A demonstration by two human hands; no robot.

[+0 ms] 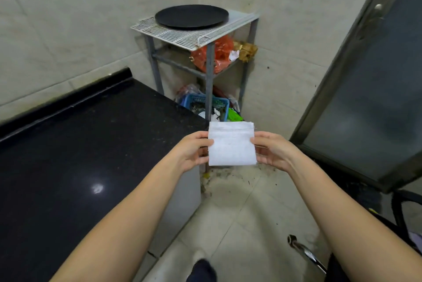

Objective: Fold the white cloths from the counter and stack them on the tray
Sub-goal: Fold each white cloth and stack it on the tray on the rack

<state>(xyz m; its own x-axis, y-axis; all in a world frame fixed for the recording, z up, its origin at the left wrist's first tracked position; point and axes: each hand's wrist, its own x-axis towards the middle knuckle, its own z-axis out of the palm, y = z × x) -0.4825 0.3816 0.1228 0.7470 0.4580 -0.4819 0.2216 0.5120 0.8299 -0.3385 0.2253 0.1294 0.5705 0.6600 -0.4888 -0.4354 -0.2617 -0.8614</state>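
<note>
- Head view: left hand (190, 150) and right hand (272, 152) each pinch a side edge of the folded white cloth (231, 144).
- Black round tray (191, 16) sits on the wire rack (178, 35), beyond the black desk (91, 144).

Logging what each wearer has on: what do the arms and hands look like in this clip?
Both forearms are bare as far as the view reaches, with no sleeves showing. The left hand and right hand wear no gloves; no rings, watch or bracelets are visible.

the fingers of the left hand (191, 149) and right hand (272, 151) are hidden behind the folded white cloth (231, 144). clutter in the blue basket (201, 101) is too small to identify. the door (374, 80) runs off the right edge.
</note>
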